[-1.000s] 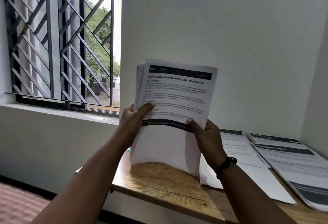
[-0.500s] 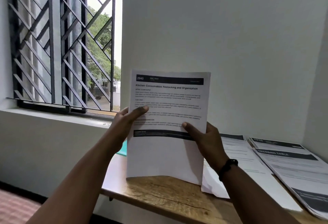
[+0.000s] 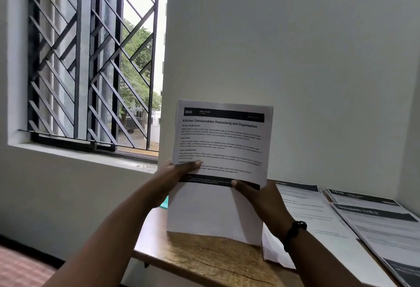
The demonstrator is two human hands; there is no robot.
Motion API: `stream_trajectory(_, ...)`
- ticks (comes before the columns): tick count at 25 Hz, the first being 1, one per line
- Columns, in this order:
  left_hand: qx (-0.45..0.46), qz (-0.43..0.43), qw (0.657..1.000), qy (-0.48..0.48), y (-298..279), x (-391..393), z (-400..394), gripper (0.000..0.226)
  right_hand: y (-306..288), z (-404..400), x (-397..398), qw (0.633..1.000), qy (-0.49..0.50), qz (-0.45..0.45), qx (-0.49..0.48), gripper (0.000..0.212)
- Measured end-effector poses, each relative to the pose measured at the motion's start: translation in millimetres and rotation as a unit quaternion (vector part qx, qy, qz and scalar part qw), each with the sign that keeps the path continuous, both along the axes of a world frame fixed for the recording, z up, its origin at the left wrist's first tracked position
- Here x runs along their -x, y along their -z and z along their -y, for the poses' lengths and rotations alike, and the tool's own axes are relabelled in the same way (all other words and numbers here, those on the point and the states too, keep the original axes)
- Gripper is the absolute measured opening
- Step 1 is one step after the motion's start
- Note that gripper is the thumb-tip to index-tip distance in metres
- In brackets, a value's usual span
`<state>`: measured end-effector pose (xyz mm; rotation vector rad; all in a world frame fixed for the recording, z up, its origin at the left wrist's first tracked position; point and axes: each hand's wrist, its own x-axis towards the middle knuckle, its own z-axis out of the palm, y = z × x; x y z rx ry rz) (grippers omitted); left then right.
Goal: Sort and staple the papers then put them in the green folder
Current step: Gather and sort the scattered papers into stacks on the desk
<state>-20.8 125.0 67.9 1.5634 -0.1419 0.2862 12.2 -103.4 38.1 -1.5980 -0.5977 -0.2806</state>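
Item: paper stack (image 3: 219, 173), upright, bottom edge on the wooden table (image 3: 204, 261), my left hand (image 3: 172, 178) and right hand (image 3: 261, 202) thumbs pinching its sides, apparently squaring edges for stapling; green folder (image 3: 164, 203) corner behind.

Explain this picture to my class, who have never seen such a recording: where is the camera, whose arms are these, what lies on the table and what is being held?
There is no machine here. A person wears one wide-angle camera on the head, so you look forward and down along their own two arms. The left hand and the right hand each have a grip on a side of a stack of papers, held upright with its bottom edge resting on the wooden table. The top sheet is headed "Kitchen Consumables Restocking and Organization". To the right, more printed papers lie flat on the table. A small green corner peeks out behind the held stack; it may be the folder, but too little shows to tell. A barred window is at the left.
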Motion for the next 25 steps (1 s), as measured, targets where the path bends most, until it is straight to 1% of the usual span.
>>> stream_trajectory(2, -0.010, 0.008, 1.000, -0.014, 7, 1, 2, 0.036, 3, 1, 1, 1.000, 0.003, 0.000, 0.021, 0.027)
stream_trajectory(4, -0.007, 0.024, 0.999, -0.023, 3, 4, 5, 0.021, -2, 3, 3, 0.999, 0.005, 0.020, 0.035, 0.024)
stream_trajectory(7, 0.005, 0.080, 0.996, -0.046, -10, 7, 14, 0.012, -19, 5, 5, 0.997, 0.021, 0.062, 0.037, 0.019)
stream_trajectory(10, -0.005, 0.128, 0.987, -0.093, -13, 6, 20, 0.007, -28, 5, 6, 0.996, 0.033, 0.075, 0.041, 0.017)
stream_trajectory(12, -0.019, 0.120, 0.986, -0.111, -3, 4, 23, 0.005, -19, 6, 4, 0.996, 0.026, 0.061, 0.054, 0.019)
stream_trajectory(14, -0.043, 0.093, 0.989, -0.109, 13, 2, 24, 0.004, -4, 8, 1, 0.994, 0.024, 0.032, 0.099, 0.024)
stream_trajectory(16, -0.056, 0.069, 0.991, -0.101, 25, -1, 22, 0.007, 11, 11, -3, 0.989, 0.032, 0.002, 0.146, 0.033)
stream_trajectory(18, -0.066, 0.069, 0.990, -0.102, 28, -2, 21, 0.007, 17, 15, -8, 0.986, 0.034, -0.020, 0.161, 0.044)
stream_trajectory(19, -0.071, 0.078, 0.989, -0.109, 26, -2, 21, 0.007, 17, 16, -9, 0.985, 0.032, -0.025, 0.165, 0.045)
stream_trajectory(21, -0.067, 0.104, 0.984, -0.125, 19, -2, 24, 0.010, 12, 20, -6, 0.987, 0.025, -0.032, 0.156, 0.039)
stream_trajectory(22, -0.053, 0.114, 0.984, -0.128, 15, -1, 26, 0.010, 9, 23, -2, 0.990, 0.021, -0.035, 0.137, 0.033)
stream_trajectory(24, -0.001, 0.116, 0.986, -0.119, 6, -2, 34, 0.011, -1, 34, 6, 0.995, 0.021, -0.040, 0.088, 0.018)
stream_trajectory(25, 0.032, 0.109, 0.989, -0.095, 1, -3, 40, 0.011, -6, 41, 10, 0.997, 0.027, -0.041, 0.066, 0.014)
